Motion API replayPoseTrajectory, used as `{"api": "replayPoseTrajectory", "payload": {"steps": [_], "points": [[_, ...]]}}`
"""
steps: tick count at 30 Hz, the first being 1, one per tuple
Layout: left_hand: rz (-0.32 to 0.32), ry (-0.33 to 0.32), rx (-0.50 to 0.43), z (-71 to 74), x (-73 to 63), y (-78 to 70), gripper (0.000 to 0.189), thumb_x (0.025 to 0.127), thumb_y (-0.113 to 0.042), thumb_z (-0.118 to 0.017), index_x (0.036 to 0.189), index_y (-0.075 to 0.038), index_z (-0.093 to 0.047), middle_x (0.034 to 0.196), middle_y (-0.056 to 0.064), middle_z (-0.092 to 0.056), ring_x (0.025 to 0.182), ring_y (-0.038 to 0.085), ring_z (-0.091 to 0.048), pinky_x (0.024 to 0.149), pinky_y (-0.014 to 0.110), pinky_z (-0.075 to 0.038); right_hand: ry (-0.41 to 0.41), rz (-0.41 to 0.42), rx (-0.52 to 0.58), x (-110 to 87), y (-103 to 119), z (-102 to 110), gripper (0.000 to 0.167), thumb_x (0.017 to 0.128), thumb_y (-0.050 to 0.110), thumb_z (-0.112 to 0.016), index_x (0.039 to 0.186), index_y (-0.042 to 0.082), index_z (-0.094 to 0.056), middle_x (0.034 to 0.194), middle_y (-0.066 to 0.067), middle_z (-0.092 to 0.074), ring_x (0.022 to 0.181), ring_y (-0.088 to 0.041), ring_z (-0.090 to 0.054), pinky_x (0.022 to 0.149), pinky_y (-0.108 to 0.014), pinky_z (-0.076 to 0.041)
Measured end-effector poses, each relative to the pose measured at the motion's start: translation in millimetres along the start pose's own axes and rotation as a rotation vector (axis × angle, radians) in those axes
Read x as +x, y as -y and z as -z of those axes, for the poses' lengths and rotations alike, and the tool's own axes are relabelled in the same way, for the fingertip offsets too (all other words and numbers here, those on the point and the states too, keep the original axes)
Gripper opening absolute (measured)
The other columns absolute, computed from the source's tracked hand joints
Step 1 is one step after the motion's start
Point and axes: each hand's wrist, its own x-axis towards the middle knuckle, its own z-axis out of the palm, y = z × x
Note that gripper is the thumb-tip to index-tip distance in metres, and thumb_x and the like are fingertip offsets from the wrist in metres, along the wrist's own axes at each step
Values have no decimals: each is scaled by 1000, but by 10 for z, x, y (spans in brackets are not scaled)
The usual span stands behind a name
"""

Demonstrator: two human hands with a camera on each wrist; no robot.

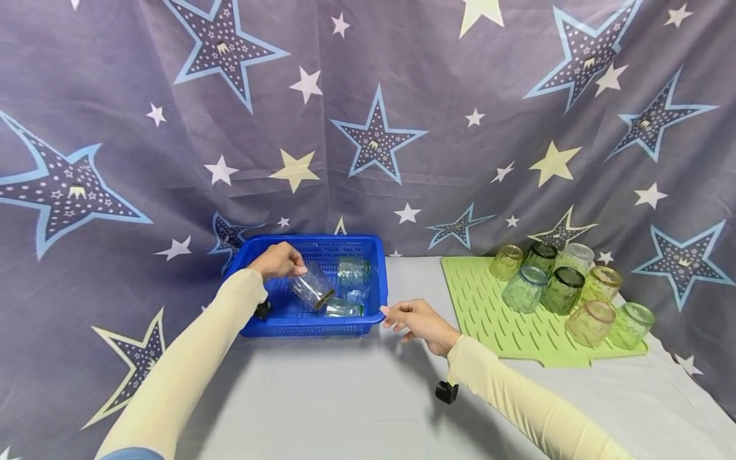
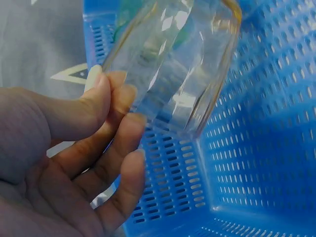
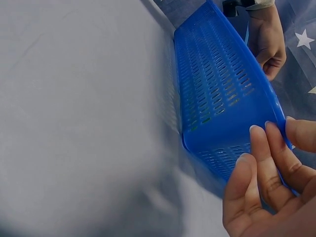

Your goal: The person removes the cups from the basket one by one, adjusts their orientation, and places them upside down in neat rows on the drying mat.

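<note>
Inside the blue plastic basket (image 1: 379,275), my left hand (image 1: 277,260) pinches a clear glass cup (image 1: 312,287) with an amber-tinted rim. The cup is tilted, its mouth pointing down and right in the head view. Up close in the left wrist view, thumb and fingertips hold the cup (image 2: 182,69) near its base. Pale green-tinted glass cups (image 1: 353,271) lie in the basket beside it. At the basket's front right corner, my right hand (image 1: 422,324) pinches the rim between thumb and fingers; the right wrist view shows this grip on the basket (image 3: 222,79).
To the right, a green drying mat (image 1: 477,306) lies on the grey-white tabletop (image 1: 322,396). Several tinted glass cups (image 1: 565,291) stand upside down on its right half. A star-patterned curtain (image 1: 356,204) hangs close behind basket and mat.
</note>
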Motion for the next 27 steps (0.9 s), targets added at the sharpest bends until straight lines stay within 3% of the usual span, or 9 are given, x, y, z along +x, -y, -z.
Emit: {"api": "replayPoseTrajectory", "payload": {"steps": [5,14,22,27], "points": [[14,-61,-39,33,-82,-2,18,100,-16,-70,88,-5,-77,93,9,-71,84,25,-59,74,38,-50,6,0,-1,-14,9,-14,37,99,39,-70,106,4,-75,102,-12,-74,95,-30,-63,75,-43,-56],[63,-136,-199,90,-236,-19,20,103,-20,-66,99,-3,-75,99,12,-71,95,29,-65,89,48,-53,-4,-4,0,-8,1,-17,35,98,40,-70,104,5,-76,101,-10,-73,101,-38,-63,73,-41,-56],[76,-144,-303,14,-326,-97,28,104,-21,-64,109,5,-74,97,13,-73,86,24,-63,82,41,-52,-7,-9,6,8,-25,-19,36,98,41,-71,104,6,-76,103,-13,-73,103,-40,-63,76,-45,-57],[64,-138,-362,-31,-371,-166,27,105,-20,-62,109,4,-73,101,16,-69,91,28,-62,86,47,-53,-6,-3,10,-9,6,-19,37,97,41,-72,105,4,-75,103,-13,-73,96,-33,-64,74,-43,-56]]}}
